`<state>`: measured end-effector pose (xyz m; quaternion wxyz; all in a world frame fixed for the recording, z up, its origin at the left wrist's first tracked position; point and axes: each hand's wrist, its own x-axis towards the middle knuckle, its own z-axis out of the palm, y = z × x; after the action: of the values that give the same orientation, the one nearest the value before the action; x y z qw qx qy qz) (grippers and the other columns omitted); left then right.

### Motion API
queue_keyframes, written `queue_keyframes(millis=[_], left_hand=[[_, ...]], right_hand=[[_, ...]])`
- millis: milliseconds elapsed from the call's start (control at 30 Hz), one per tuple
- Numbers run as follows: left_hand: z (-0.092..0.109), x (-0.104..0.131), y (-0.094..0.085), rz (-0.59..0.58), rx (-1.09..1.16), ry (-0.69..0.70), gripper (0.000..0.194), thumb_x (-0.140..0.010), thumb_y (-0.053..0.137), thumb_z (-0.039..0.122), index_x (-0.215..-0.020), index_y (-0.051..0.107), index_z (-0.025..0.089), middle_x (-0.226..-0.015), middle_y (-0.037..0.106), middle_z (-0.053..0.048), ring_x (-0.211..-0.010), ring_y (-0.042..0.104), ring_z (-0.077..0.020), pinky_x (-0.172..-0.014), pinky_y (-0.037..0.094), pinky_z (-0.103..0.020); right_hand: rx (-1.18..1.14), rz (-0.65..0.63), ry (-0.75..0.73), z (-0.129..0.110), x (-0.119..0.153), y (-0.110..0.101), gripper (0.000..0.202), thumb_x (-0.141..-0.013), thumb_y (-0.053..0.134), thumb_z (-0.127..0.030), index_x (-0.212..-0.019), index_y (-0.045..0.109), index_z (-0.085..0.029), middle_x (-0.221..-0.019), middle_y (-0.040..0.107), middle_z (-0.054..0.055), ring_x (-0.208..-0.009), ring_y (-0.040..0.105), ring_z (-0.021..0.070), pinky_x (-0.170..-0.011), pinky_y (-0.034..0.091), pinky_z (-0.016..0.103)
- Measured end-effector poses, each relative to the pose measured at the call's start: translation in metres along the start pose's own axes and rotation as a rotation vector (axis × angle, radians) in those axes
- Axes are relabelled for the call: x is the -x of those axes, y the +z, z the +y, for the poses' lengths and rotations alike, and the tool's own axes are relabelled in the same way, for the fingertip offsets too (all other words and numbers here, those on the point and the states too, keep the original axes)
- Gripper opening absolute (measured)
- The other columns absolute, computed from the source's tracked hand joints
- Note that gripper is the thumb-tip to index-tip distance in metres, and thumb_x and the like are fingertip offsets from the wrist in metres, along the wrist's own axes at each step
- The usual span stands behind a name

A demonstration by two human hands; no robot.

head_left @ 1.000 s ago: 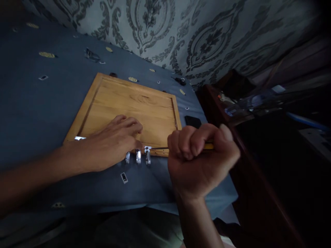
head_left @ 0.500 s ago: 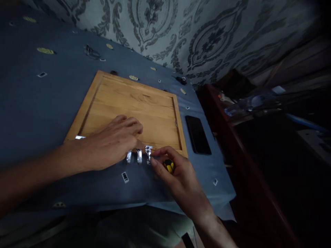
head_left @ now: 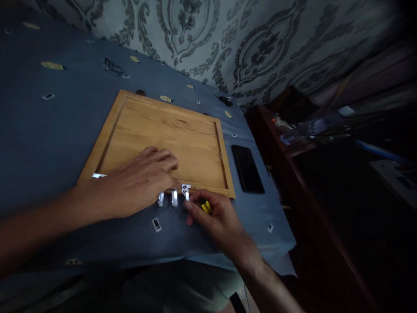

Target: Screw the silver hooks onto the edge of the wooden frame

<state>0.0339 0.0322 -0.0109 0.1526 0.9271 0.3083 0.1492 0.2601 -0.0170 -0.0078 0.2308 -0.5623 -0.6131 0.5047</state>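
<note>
A framed wooden panel lies on the blue patterned cloth. Along its near edge are shiny metal hooks, with the rightmost metal hook beside my right hand. My left hand rests on the panel's near part, fingers bent, its fingertips by the middle metal hook; what it grips, if anything, is hidden. My right hand has a yellow and black tool handle in its curled fingers, while its thumb and forefinger touch the rightmost hook.
A black phone lies right of the panel. Dark keys and a dark clip-like item lie toward the patterned curtain. A clear bottle is on the dark furniture at right.
My right hand has shifted slightly left, its thumb and forefinger now closer around the rightmost hook. The yellow and black handle has moved left with it. My left hand stays on the panel.
</note>
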Motion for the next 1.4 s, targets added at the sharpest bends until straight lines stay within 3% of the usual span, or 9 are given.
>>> queue_keyframes(millis=[167, 367, 633, 833, 1067, 1400], left_hand=[[0.0, -0.001, 0.001, -0.004, 0.007, -0.001, 0.044, -0.091, 0.056, -0.001, -0.108, 0.08, 0.031, -0.095, 0.059, -0.004, -0.099, 0.052, -0.0237, -0.089, 0.034, -0.037], [0.001, 0.001, 0.003, 0.016, 0.005, 0.004, 0.048, -0.087, 0.052, -0.005, -0.107, 0.079, 0.029, -0.099, 0.061, -0.004, -0.103, 0.054, -0.0234, -0.091, 0.038, -0.038], [-0.004, 0.002, -0.008, 0.181, 0.002, -0.024, 0.043, -0.085, 0.045, -0.005, -0.095, 0.078, 0.021, -0.111, 0.069, -0.004, -0.109, 0.061, -0.0214, -0.095, 0.046, -0.035], [0.0, 0.001, -0.009, 0.032, 0.025, -0.04, 0.042, -0.088, 0.047, -0.003, -0.096, 0.08, 0.021, -0.112, 0.068, -0.007, -0.11, 0.061, -0.0239, -0.096, 0.047, -0.04], [-0.002, 0.0, -0.001, -0.011, 0.049, -0.066, 0.042, -0.084, 0.05, -0.007, -0.095, 0.078, 0.022, -0.109, 0.067, -0.005, -0.11, 0.059, -0.0242, -0.098, 0.044, -0.042], [-0.004, -0.002, -0.003, -0.021, 0.016, -0.024, 0.043, -0.083, 0.051, -0.005, -0.095, 0.081, 0.025, -0.106, 0.068, -0.006, -0.106, 0.061, -0.0238, -0.092, 0.045, -0.04]], right_hand=[[-0.047, -0.071, 0.013, -0.001, -0.004, -0.004, 0.038, -0.091, 0.067, -0.054, -0.071, 0.064, -0.021, -0.068, 0.069, 0.002, -0.068, 0.054, 0.0156, -0.068, 0.043, 0.03], [-0.091, -0.071, 0.029, -0.002, -0.004, -0.004, 0.047, -0.089, 0.069, -0.063, -0.068, 0.063, -0.021, -0.066, 0.067, 0.002, -0.066, 0.05, 0.0149, -0.064, 0.04, 0.029], [-0.114, -0.061, 0.061, -0.003, -0.005, -0.002, 0.045, -0.083, 0.075, -0.064, -0.071, 0.061, -0.022, -0.06, 0.066, 0.0, -0.061, 0.042, 0.0142, -0.061, 0.035, 0.028], [-0.117, -0.068, 0.045, -0.002, -0.005, -0.002, 0.045, -0.086, 0.072, -0.061, -0.067, 0.061, -0.021, -0.063, 0.066, 0.001, -0.063, 0.045, 0.014, -0.063, 0.036, 0.028], [-0.139, -0.068, 0.06, -0.002, -0.006, -0.002, 0.044, -0.085, 0.074, -0.06, -0.07, 0.06, -0.021, -0.061, 0.066, -0.001, -0.063, 0.043, 0.0136, -0.064, 0.035, 0.029], [-0.15, -0.064, 0.075, -0.003, -0.006, -0.001, 0.046, -0.082, 0.076, -0.063, -0.071, 0.059, -0.021, -0.059, 0.066, -0.001, -0.063, 0.044, 0.0138, -0.065, 0.036, 0.028]])
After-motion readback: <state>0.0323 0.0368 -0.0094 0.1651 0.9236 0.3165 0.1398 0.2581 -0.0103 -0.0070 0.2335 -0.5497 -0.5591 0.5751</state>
